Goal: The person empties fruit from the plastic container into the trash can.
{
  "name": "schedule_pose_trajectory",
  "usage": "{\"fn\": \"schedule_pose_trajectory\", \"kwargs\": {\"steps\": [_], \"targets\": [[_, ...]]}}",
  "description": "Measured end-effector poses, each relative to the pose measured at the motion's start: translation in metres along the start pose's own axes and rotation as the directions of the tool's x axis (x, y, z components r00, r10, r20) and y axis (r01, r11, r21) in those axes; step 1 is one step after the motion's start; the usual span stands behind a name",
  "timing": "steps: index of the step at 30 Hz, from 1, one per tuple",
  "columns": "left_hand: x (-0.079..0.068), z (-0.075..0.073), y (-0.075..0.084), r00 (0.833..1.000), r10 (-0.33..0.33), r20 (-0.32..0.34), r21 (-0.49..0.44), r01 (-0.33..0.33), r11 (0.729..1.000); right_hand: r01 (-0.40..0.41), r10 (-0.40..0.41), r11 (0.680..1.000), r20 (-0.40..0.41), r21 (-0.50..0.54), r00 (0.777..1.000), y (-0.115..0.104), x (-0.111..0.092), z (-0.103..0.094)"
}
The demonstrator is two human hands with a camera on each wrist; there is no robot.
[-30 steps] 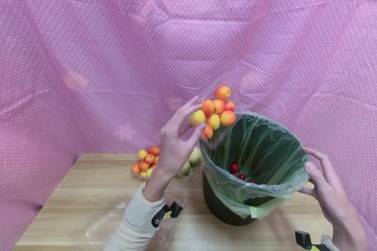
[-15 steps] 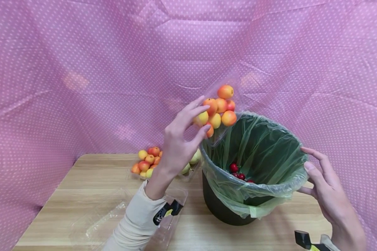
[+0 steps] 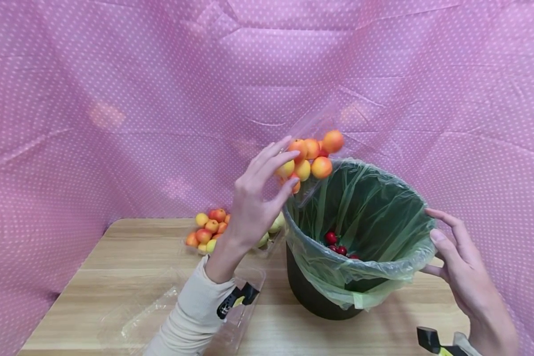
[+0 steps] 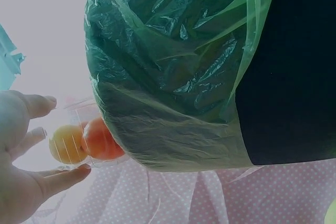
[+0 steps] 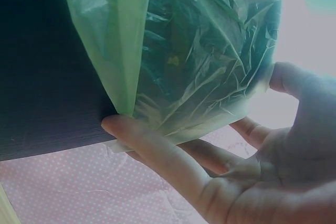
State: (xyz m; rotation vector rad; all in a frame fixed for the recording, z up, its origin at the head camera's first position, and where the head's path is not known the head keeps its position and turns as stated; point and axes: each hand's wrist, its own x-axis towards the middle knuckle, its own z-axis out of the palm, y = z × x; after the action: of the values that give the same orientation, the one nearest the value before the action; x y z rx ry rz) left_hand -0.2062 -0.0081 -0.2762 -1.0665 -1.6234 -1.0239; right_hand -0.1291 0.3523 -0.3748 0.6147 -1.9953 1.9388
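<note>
My left hand (image 3: pixel 258 202) grips a clear plastic box (image 3: pixel 309 190), thumb and fingers spread around its sides. Several small orange and yellow fruits (image 3: pixel 322 168) lie in the box, which tilts over the left rim of a black trash can (image 3: pixel 311 296). A translucent green bag (image 3: pixel 382 198) lines the can and folds over its rim. A few cherries (image 3: pixel 331 238) show inside. On the can's right side, my right hand (image 3: pixel 465 267) rests spread fingers against the lined wall, the thumb close to the rim. In the right wrist view its fingers (image 5: pixel 163 156) lie along the outside of the bag.
Behind my left forearm, another clear box of small orange and yellow fruits (image 3: pixel 203 235) stands beside pale green fruits (image 3: pixel 276 225). Clear plastic containers (image 3: pixel 151 314) lie at the front of the wooden table (image 3: pixel 93 277). A pink dotted cloth (image 3: pixel 160 99) hangs behind.
My left hand has shifted slightly right and tipped the box further. The topmost orange fruit has rolled right and down toward the can. My right hand and the can have stayed nearly still.
</note>
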Motion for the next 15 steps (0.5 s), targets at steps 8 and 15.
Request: {"fn": "schedule_pose_trajectory", "kwargs": {"steps": [8,15], "targets": [[0.0009,-0.0003,-0.0001,1.0,0.014,0.006,0.004,-0.014,1.0,-0.004,0.004,1.0,-0.004,0.006,1.0,-0.0006,0.0,0.0005],[0.0,-0.0008,-0.0011,0.999,0.006,0.032,0.022,-0.007,1.0,-0.005,0.005,1.0,-0.005,0.009,1.0,-0.0014,0.0001,0.0012]]}}
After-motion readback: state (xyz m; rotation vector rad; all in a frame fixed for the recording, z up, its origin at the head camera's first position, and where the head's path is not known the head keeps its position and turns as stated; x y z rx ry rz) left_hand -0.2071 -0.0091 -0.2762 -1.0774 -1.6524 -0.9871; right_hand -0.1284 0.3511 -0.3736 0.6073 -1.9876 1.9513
